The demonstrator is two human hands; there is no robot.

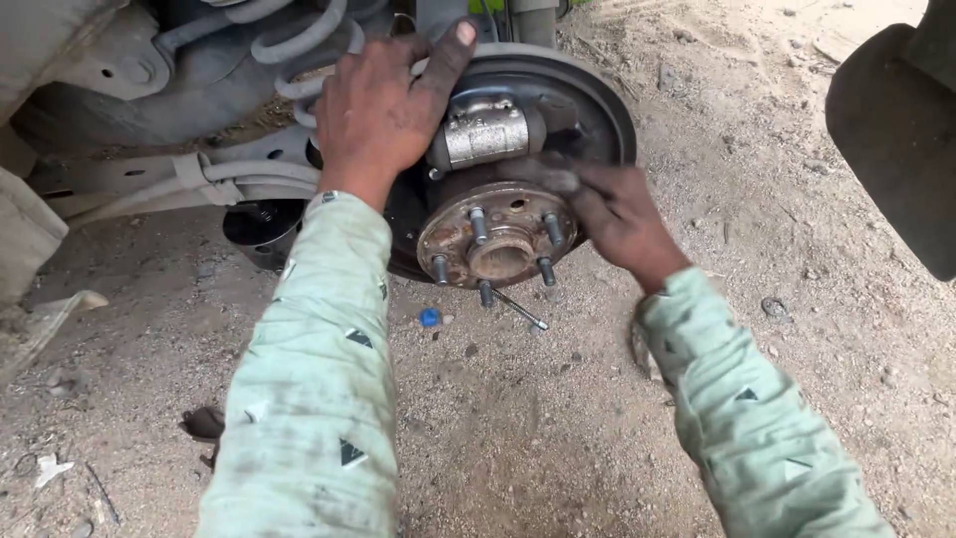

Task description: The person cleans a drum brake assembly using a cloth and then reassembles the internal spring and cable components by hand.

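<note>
- Wheel hub (498, 239) at centre frame, slightly above the middle: rusty round flange with threaded studs (479, 225) standing out of it and a hollow bore in the middle.
- Probably heavy, rigid cast metal, bolted to the car; no give expected. Rough, flaky rust and greasy grime, so likely gritty rather than slick.
- Best hold, by judgement: the flange rim or the backing plate edge, away from the stud threads.
- Left hand (383, 105) in upper centre, fingers spread and laid flat over the top edge of the dark backing plate (597, 100), thumb stretched toward its rim; pressing or bracing, nothing closed in the palm.
- Right hand (612, 214) just right of the hub, fingers curled toward the flange edge and blurred; touching there, but whether anything is pinched in them cannot be told.
- Silvery brake cylinder (485, 131) just above the hub, smooth machined metal, cleaner than the rest.
- Coil spring (299, 45) in the upper left, thick grey painted steel.
- Thin metal rod (520, 310) and small blue cap (429, 318) on the sandy ground (518, 428) below the hub.
- Dark tyre (896, 130) at the upper right edge.
</note>
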